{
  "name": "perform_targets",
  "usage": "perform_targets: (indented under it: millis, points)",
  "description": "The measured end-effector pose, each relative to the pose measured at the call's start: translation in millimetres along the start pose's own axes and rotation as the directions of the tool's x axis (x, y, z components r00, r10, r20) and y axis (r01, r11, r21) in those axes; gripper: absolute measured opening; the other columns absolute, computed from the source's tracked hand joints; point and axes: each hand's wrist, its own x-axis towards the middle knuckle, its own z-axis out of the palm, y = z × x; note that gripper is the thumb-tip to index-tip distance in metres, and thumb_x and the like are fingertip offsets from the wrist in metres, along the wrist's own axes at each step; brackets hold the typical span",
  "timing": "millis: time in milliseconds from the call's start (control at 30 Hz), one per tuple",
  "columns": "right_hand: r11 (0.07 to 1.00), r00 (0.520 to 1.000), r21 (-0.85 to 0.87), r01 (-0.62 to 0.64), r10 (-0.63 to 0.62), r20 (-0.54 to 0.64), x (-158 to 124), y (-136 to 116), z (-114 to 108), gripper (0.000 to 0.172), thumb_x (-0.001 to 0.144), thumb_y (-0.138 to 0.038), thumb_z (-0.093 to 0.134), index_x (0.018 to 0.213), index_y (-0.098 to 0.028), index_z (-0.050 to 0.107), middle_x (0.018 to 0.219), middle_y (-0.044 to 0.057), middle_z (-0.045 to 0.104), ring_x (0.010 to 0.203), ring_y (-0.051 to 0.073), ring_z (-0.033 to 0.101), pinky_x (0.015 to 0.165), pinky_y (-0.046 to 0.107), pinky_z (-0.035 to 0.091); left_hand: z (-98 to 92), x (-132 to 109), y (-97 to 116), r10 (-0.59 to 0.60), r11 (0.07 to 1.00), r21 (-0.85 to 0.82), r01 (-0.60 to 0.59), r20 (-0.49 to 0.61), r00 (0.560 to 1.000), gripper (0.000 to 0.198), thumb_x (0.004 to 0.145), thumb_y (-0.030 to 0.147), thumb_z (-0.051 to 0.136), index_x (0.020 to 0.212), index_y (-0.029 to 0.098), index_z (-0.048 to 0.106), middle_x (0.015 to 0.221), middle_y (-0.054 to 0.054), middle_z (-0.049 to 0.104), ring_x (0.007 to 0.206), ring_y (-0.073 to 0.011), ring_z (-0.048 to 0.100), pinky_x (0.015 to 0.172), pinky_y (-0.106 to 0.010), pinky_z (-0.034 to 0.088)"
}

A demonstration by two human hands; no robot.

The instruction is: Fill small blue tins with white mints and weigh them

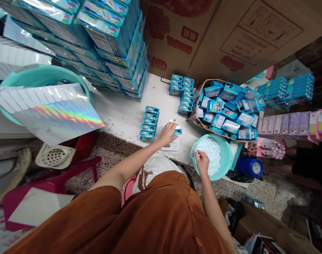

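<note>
My left hand (168,133) curls over a small blue tin (178,132), which rests on a white kitchen scale (171,146); the fingers cover much of it. My right hand (202,162) is at the left side of a turquoise basin (226,169) with small white candies (212,151) in it. Its fingertips are pinched together, and what they hold is too small to make out. Left of the scale, a column of blue tins (149,123) stands in a row on the white table (121,121).
An open carton of blue packs (224,109) stands behind the basin, with more blue tins (186,91) beside it. Tall stacks of blue display boxes (118,46) rise at the left. A holographic sheet (63,114) lies over another turquoise tub (44,70). A large cardboard box (203,53) is behind.
</note>
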Motion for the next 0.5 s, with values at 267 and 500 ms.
perform_targets:
  millis: [267,500]
  points:
    - [0.996,0.995,0.036,-0.079,0.081,-0.053,-34.1,31.3,-7.7,0.038,0.085,-0.042,0.046,0.094,-0.014,0.07,0.081,0.008,0.065,0.066,0.015,0.054,0.069,0.029,0.044,-2.9,5.7,2.3,-0.003,0.997,0.082,0.003,-0.003,1.0,0.064,0.068,0.032,0.073,0.123,0.015,0.045,0.118,-0.014,0.05,0.114,-0.0313,0.043,0.098,-0.045,0.038]
    - [0.995,0.995,0.061,-0.084,0.087,-0.045,-41.6,45.0,-7.8,0.038,0.085,-0.042,0.046,0.092,-0.014,0.071,0.084,0.009,0.067,0.072,0.017,0.057,0.072,0.029,0.044,-4.3,5.3,8.8,-0.042,0.978,0.206,0.024,0.084,0.996,0.061,0.071,0.035,0.07,0.123,0.014,0.045,0.118,-0.013,0.052,0.114,-0.0283,0.044,0.096,-0.04,0.039]
